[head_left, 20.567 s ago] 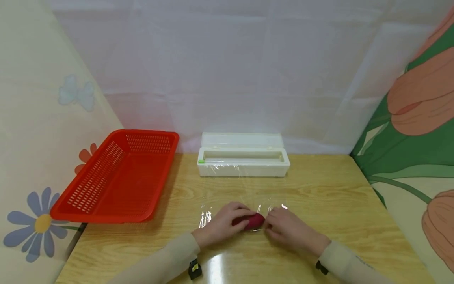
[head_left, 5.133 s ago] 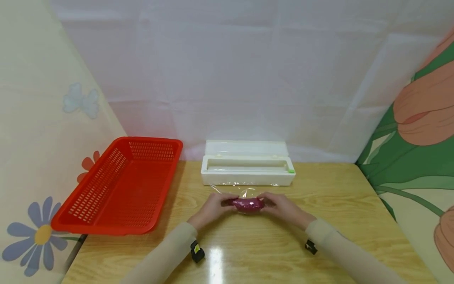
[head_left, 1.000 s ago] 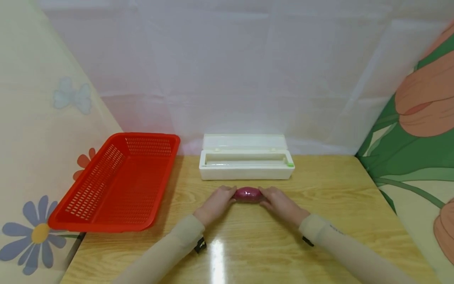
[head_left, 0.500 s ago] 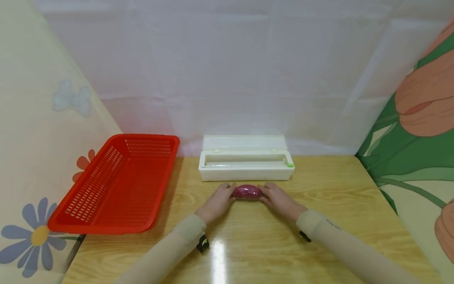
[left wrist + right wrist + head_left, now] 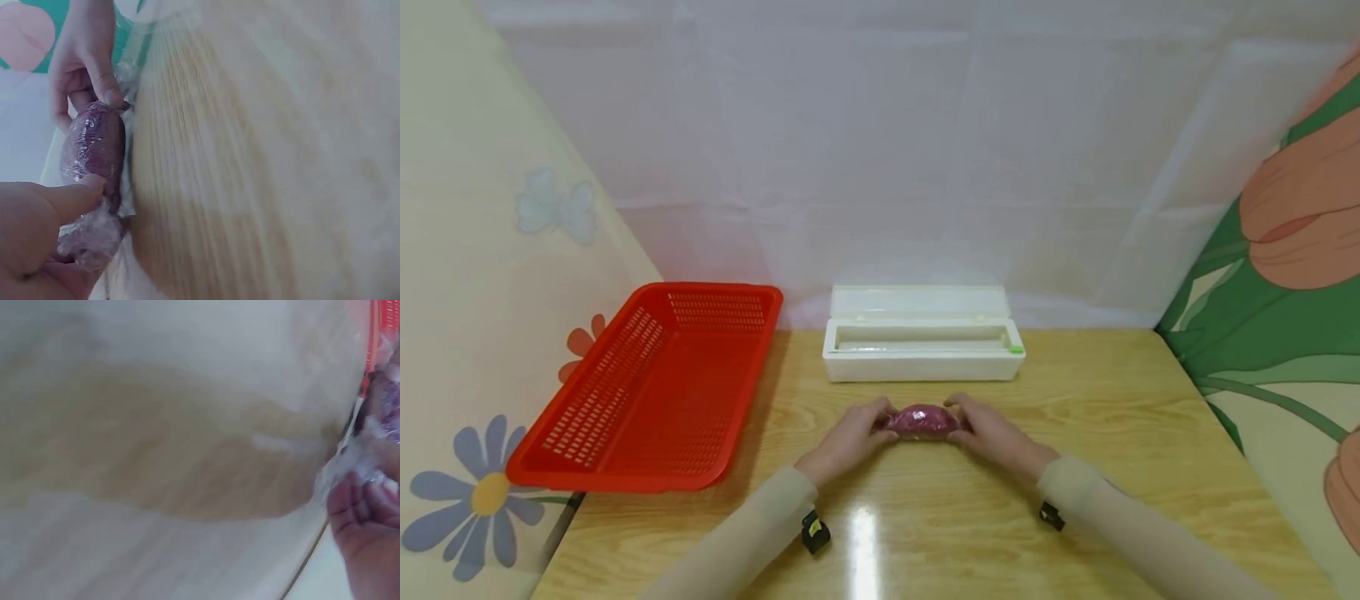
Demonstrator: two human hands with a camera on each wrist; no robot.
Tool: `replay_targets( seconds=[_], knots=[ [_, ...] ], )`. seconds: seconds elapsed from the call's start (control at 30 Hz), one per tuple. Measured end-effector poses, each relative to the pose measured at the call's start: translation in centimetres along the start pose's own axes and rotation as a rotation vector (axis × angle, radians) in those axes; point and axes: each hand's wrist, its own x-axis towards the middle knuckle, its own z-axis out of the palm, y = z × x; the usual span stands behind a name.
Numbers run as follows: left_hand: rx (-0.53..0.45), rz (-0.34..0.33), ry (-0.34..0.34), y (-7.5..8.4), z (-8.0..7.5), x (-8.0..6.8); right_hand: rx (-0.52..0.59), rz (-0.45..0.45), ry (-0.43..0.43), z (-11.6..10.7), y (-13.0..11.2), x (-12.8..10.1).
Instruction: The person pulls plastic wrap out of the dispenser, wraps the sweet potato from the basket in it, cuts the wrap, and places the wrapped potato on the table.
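Note:
A purple-red sweet potato (image 5: 923,422) wrapped in clear cling film lies crosswise between both hands, just in front of the white cling film box. My left hand (image 5: 848,440) holds its left end; in the left wrist view the thumb presses on the wrapped skin and bunched film (image 5: 94,240) sticks out over the fingers. At the other end, my right hand (image 5: 996,433) holds the sweet potato between thumb and fingers. The right wrist view shows crumpled film beside the curled fingers (image 5: 350,503). The cling film box (image 5: 925,367) stands with its lid raised and a green slider (image 5: 1016,349) at its right end.
A red plastic basket (image 5: 741,400) with slotted sides stands on the left of the wood-grain table (image 5: 1120,417). White cloth hangs behind the table, and patterned cloths with flowers flank it on both sides.
Film once reached from the box to the sweet potato; now it is separate and wrapped round it. The slider went from left to right. In the last half second, both hands came slightly nearer.

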Motion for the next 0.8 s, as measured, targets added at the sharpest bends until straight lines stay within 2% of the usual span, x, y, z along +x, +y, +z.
replay_targets(
  seconds=[0.1, 0.23, 0.33, 0.6, 0.7, 0.8],
  knots=[
    [0.002, 0.006, -0.016, 0.3, 0.0, -0.7, 0.053, -0.006, -0.009, 0.1, 0.0, -0.8],
    [0.058, 0.023, -0.003, 0.4, 0.2, -1.3, 0.043, -0.042, -0.010, 0.0, -0.3, -1.2],
    [0.110, 0.026, -0.001, 0.6, 0.3, -1.4, -0.033, -0.088, -0.001, -0.2, -0.7, -1.1],
    [0.202, 0.051, -0.022, 0.7, 0.2, -1.3, -0.333, -0.186, 0.028, -0.5, -1.0, -1.0],
    [0.180, 0.031, -0.027, 0.7, 0.0, -1.1, -0.407, -0.197, 0.032, -0.4, -1.0, -0.9],
    [0.146, 0.006, -0.012, 0.5, -0.1, -0.8, -0.433, -0.189, 0.019, -0.4, -1.1, -0.7]
  ],
)
